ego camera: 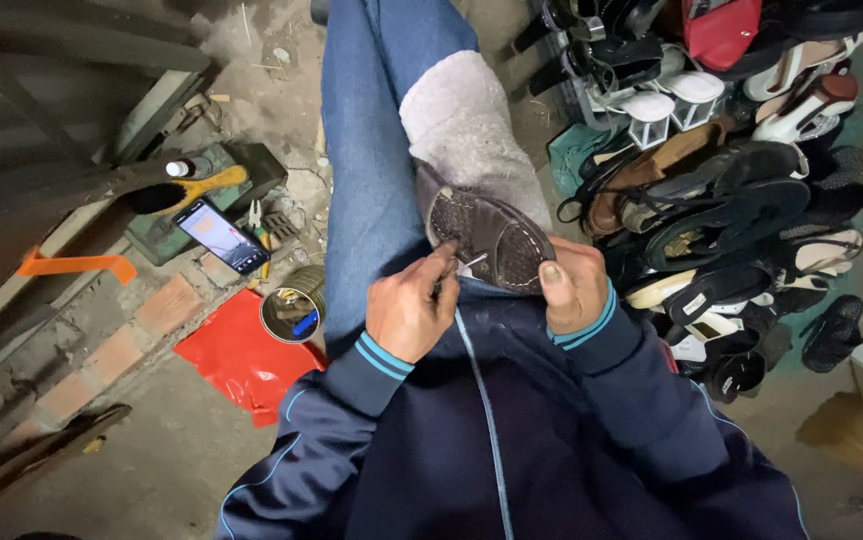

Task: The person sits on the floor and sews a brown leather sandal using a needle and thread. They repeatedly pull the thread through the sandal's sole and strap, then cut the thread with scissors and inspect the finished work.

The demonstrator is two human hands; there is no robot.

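A dark brown shoe (491, 235) lies sole-up on my lap, resting against a grey cloth (466, 120) over my knee. My right hand (573, 287) grips the shoe's near edge, thumb on the sole. My left hand (409, 305) is closed around a thin metal tool (454, 268) whose tip touches the sole near the shoe's middle. My legs are in blue jeans (366, 150) and my sleeves are dark blue with light stripes.
A heap of sandals and shoes (731, 190) fills the right side. On the left are a lit phone (221, 236), a brush (186, 192), pliers (256, 218), a round tin (291, 313), a red sheet (241, 360) and a row of bricks (131, 330).
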